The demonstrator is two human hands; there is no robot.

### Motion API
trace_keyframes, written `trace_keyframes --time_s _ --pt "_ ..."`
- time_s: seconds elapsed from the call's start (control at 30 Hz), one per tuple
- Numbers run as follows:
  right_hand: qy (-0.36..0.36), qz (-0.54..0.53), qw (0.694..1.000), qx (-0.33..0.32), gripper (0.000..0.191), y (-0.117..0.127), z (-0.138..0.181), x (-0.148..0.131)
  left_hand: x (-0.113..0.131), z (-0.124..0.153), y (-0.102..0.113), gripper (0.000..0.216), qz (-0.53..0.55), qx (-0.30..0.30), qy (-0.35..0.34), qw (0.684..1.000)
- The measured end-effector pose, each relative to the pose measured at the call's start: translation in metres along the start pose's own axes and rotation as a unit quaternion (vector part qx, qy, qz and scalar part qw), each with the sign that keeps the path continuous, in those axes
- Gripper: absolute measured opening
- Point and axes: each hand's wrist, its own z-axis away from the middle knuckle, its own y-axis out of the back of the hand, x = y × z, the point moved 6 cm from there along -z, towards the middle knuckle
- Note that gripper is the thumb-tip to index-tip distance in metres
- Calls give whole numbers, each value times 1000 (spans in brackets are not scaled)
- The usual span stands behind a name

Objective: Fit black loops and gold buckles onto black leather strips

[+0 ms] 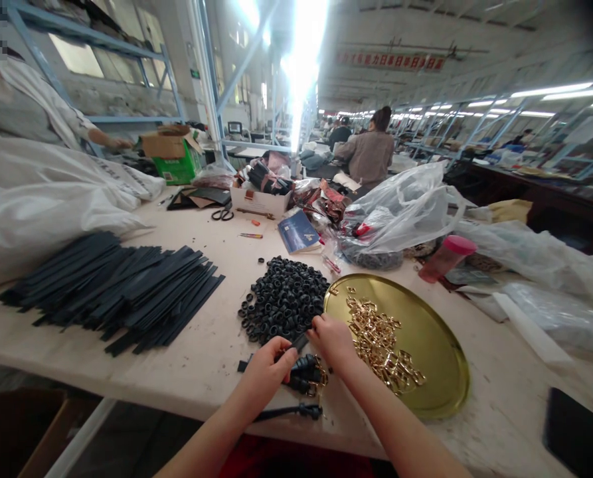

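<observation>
A short length of black strap (300, 342) stretches between my two hands. My left hand (269, 368) is closed on it with thumb and fingers. Pinching its far end is my right hand (333, 340), whose fingertips partly hide what they grip. Just beyond lies a heap of small black loops (287, 299). Below the hands, black straps (303, 375) with gold buckles lie bunched together, partly covered by my left hand. One more black strap (291, 413) rests near the table edge. To the right, gold buckles (376, 332) are piled on a round gold tray (440, 372).
Many flat black strips (127, 285) lie stacked at left, beside white sacks (67, 199). Scissors (222, 214), a blue booklet (299, 232), a plastic bag (406, 206) and a pink-lidded jar (445, 259) stand farther back. A dark phone-like slab (580, 431) lies right. A person (32, 99) stands left.
</observation>
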Motion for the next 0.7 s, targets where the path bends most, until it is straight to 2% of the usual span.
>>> trace_keyframes --time_s 0.27,0.5,0.63,0.7 --pt "-25 93 995 -1 11 -9 9 -2 2 5 2 24 -48 8 -1 999" --pt "10 106 994 -22 8 -5 20 0 3 8 5 24 -49 16 -3 999" --pt "-7 113 994 -12 17 -4 20 -2 3 7 0 24 -47 9 -7 999" --pt "-17 112 994 -5 16 -5 20 -3 4 7 1 23 -52 9 -6 999"
